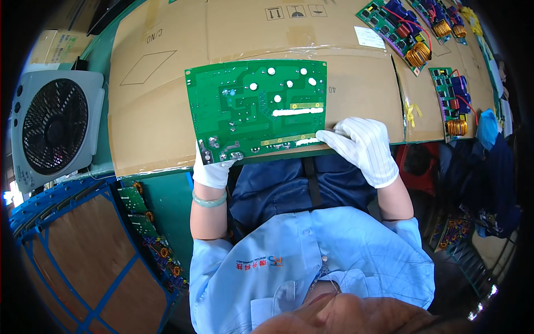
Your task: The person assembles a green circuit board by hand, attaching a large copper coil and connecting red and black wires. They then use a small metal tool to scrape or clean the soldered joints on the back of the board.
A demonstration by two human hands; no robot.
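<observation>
A large green circuit board is held up before me, its underside facing me with solder joints, white blobs and white strips beside yellowish bars. My left hand, in a white glove, grips the lower left corner; most of its fingers are hidden behind the board. At the lower right corner my gloved right hand closes its fingertips on the edge, near the end of the lower white strip. Whether anything small sits in those fingertips cannot be made out.
Flattened cardboard covers the table. Finished-looking boards with copper coils lie at the right, another board nearer. A box fan stands left. Below it are a blue-framed rack and several boards. A yellow tie lies on the cardboard.
</observation>
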